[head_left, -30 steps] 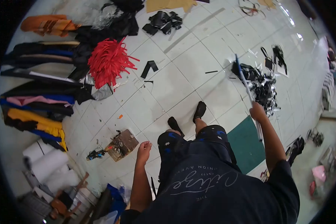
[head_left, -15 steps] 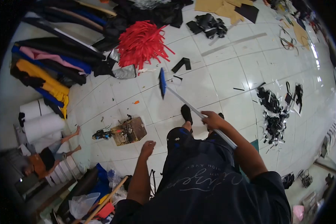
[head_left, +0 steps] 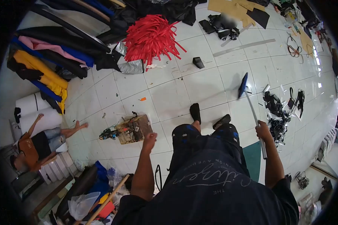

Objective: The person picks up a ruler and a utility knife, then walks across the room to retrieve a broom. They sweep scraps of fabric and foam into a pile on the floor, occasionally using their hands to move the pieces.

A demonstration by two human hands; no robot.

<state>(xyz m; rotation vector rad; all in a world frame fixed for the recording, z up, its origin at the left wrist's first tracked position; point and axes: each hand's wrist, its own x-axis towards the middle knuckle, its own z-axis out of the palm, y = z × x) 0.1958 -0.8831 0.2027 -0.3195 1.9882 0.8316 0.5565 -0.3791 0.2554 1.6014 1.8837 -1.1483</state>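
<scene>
Grips 1 broom (head_left: 253, 108) in right hand (head_left: 264, 130), blue head (head_left: 243, 86) toward 11 o'clock. Curls left hand (head_left: 150, 141) near brown box (head_left: 141, 129); cannot tell grip width.

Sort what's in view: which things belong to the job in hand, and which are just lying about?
In the job:
- blue-headed broom, held by the right hand
- black-and-white scrap pile, probably

Apparently just lying about:
- red strips
- yellow cloth
- green sheet
- white rolls
</scene>
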